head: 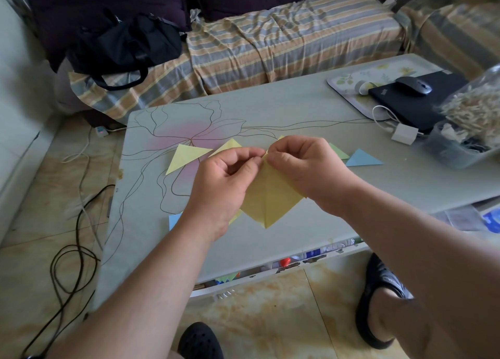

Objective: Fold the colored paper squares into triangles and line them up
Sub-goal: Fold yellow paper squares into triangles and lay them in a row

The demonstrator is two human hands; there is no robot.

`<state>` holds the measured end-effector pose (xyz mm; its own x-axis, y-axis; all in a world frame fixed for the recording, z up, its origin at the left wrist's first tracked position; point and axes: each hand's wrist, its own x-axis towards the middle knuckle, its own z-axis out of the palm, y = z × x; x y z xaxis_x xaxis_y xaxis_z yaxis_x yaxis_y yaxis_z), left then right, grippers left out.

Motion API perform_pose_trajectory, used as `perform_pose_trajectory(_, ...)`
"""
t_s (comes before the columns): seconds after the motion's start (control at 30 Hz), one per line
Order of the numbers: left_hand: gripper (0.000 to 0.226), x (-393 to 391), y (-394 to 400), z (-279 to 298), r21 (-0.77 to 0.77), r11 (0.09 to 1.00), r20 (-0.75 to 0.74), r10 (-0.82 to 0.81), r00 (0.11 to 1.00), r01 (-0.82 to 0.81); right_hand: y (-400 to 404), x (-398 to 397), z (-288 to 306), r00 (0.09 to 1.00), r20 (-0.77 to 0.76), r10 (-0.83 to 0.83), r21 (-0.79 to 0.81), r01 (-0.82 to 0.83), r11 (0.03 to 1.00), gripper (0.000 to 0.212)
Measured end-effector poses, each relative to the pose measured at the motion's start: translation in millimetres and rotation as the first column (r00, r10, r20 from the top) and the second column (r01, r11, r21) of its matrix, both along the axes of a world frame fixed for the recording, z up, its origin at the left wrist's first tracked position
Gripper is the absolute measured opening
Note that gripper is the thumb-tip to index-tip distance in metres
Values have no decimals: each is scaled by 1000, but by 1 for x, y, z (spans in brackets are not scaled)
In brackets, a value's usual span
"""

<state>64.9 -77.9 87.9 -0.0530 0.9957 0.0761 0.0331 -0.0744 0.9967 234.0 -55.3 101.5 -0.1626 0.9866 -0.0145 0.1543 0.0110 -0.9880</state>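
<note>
A yellow paper square [269, 199] hangs corner-down above the table [297, 120], with a crease down its middle. My left hand [230, 174] and my right hand [300, 164] both pinch its top corner, fingertips almost touching. Behind the hands lies a row of folded triangles: a yellow one [186, 157], another yellow one [228, 146] partly hidden, a green one [338, 151] mostly behind my right hand, and a blue one [362, 159]. A blue paper corner [174, 220] shows under my left wrist.
At the table's right end sit a tray [349, 80], a black laptop [414, 99] with a mouse [414, 86], a white charger [404, 133] and a clear tub [460, 145] of straw-like material. A striped sofa stands behind. Cables run over the floor at left.
</note>
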Motion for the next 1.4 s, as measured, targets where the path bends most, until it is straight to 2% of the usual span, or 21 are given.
perform_pose_trajectory(0.1, 6, -1, 1, -1, -28, 999, 67, -17, 998, 19, 1, 2, 0, 1000, 12, 17, 30, -17, 999, 14)
perform_pose_trajectory(0.27, 10, -4, 3, 1, -75, 995, 193, -51, 980, 67, 1, 4, 2, 997, -12, 70, 17, -70, 997, 14)
perform_pose_trajectory(0.5, 21, -7, 0, 3, 32, 999, -46, -37, 998, 39, 2, 5, 2, 995, 10, 99, -9, -98, 995, 15)
perform_pose_trajectory(0.67, 10, -6, -1, 5, 31, 999, -21, -37, 999, 38, 1, 5, 3, 996, 59, 74, 14, -75, 997, 12)
perform_pose_trajectory(0.87, 16, -6, 0, 6, 40, 998, 25, -56, 998, 55, -2, 4, 7, 995, 91, 46, 39, -50, 998, 13)
perform_pose_trajectory(0.97, 11, -4, -1, 8, 41, 995, 36, -93, 995, 92, -2, 5, 7, 996, 84, 20, 33, -23, 999, 14)
perform_pose_trajectory(1.13, 17, -3, -2, 8, 18, 991, 13, -130, 991, 130, -2, 5, 7, 996, 90, -17, 30, 14, 999, 17)
perform_pose_trajectory(1.23, 18, -3, -2, 8, 5, 992, 16, -124, 992, 124, -2, 6, 7, 994, 107, -35, 64, 28, 998, 19)
perform_pose_trajectory(1.4, 8, -2, -2, 8, -2, 998, 91, -65, 994, 65, -1, 5, 5, 993, 110, -37, 70, 30, 997, 15)
